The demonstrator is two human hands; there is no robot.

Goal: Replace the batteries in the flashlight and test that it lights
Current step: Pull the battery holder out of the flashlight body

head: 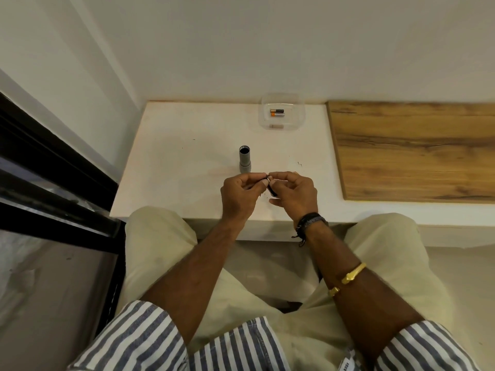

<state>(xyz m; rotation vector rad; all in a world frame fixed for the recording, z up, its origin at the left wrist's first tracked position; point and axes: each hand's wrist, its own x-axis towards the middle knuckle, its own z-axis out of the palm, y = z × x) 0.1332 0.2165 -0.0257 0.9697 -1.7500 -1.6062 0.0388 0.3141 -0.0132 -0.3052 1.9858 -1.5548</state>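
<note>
- The flashlight (244, 159), a grey tube, stands on end on the white table (171, 162) just beyond the person's hands, its open dark mouth facing up and its cap off.
- Both hands meet over the near edge of the table, each pinched onto a small dark part, apparently the battery holder (270, 186); it is too small and too covered to name with certainty.
- The left hand (239, 195) curls into a loose fist, thumb and forefinger closed on the part's pale end.
- The right hand (293, 194) grips the same piece from the other side, fingertips (276, 176) pressed together at the top, the lower fingers splayed loose beneath.
- A spare battery (276, 112), orange and black, lies in a clear plastic container (281, 123) at the far edge of the table, well apart from the hands.
- Judged from the layout, the work is at the battery swap: the tube is emptied and the cells are being pulled from or seated in the holder.
- The next move likely calls for a steady pinch to keep polarity straight, then sliding the holder squarely into the upright tube without tipping it.
- Both forearms rest low between the knees; the right wrist carries a dark band (312, 220).
</note>
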